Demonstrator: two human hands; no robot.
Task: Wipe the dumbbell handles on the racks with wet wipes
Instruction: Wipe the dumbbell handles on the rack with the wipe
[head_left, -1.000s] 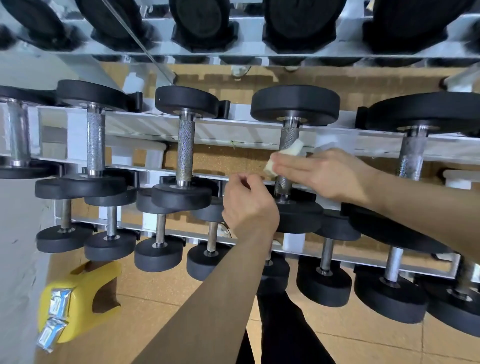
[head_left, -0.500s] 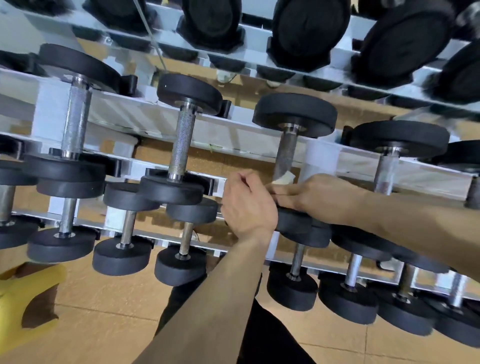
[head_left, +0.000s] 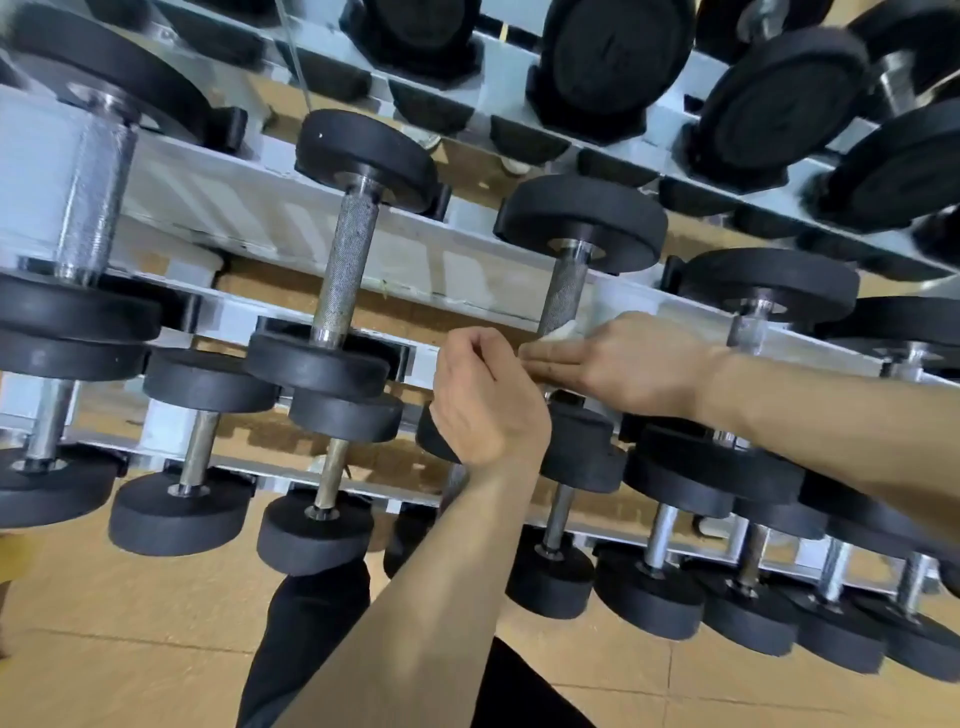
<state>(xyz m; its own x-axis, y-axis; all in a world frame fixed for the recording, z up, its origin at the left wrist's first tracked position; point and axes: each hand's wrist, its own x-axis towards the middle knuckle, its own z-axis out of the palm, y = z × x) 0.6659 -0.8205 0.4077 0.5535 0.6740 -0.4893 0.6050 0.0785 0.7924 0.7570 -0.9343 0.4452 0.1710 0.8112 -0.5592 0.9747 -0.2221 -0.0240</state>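
The right hand (head_left: 623, 364) wraps the wet wipe (head_left: 563, 331) round the low end of a knurled handle (head_left: 565, 291), the wipe peeking above its knuckles; the left hand (head_left: 483, 400), just beside its fingertips, is curled, contents hidden; mid-wipe, I judge; next, stroke up the bare handle

A small white wipe (head_left: 566, 331) is bunched up against the low end of a handle (head_left: 563, 296) on the middle shelf of the pale rack (head_left: 270, 208). The handle is rough grey metal and leans a bit between two round black ends. A second handle (head_left: 345, 265) like it sits on the same shelf, further left.
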